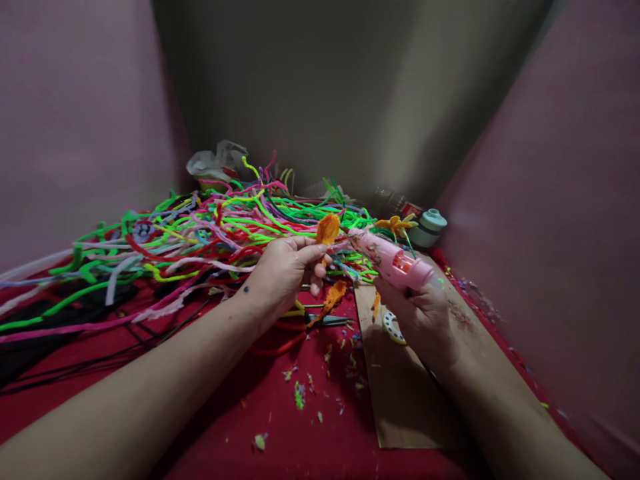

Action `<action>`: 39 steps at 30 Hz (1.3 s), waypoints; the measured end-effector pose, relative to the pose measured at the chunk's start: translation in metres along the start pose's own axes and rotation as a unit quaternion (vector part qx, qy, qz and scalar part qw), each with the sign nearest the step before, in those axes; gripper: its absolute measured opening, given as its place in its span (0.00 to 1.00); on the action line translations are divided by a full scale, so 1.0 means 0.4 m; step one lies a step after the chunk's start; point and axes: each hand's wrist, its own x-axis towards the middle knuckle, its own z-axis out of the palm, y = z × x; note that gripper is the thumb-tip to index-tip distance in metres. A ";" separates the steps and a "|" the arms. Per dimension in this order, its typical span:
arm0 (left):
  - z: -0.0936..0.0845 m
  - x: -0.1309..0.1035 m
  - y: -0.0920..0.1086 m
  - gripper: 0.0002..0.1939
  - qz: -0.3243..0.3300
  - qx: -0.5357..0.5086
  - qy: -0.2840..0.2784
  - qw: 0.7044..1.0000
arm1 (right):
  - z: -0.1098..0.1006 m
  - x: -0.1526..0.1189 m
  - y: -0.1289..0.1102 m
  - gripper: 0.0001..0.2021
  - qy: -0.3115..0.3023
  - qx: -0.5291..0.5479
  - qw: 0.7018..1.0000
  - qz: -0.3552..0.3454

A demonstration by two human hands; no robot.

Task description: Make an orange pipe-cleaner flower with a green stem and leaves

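1. Pinched an orange petal (328,230) upright between the thumb and fingers of the left hand (287,267), above the red tabletop (290,440) and in front of a pile (240,220) of fuzzy stems.
2. Gripped a pink glue gun (395,259) in the closed right hand (420,320), with its nozzle pointed toward the orange petal and just beside it.
3. Saw a second petal (334,298) below the left hand, overlapping the scissors (330,321), with colored scraps (299,395) strewn nearby.
4. Had a brown board (400,413) partly under the right hand, bearing a pale ring (393,328) partly hidden by that hand.
5. Saw an orange flower (396,225) behind the glue gun, near a pale green jar (429,227).
6. Noticed a plastic bag (210,163) behind the pile.
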 end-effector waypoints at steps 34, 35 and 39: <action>-0.002 0.004 -0.005 0.03 0.008 -0.032 0.001 0.999 | -0.001 0.002 -0.012 0.21 -0.013 0.027 1.000 0.004; -0.003 0.004 -0.006 0.03 0.008 -0.033 0.002 0.999 | -0.001 0.002 -0.012 0.21 -0.011 0.024 1.000 0.004; -0.005 0.007 -0.005 0.04 0.004 -0.027 0.002 1.000 | -0.002 0.004 -0.017 0.21 -0.020 0.016 1.000 -0.012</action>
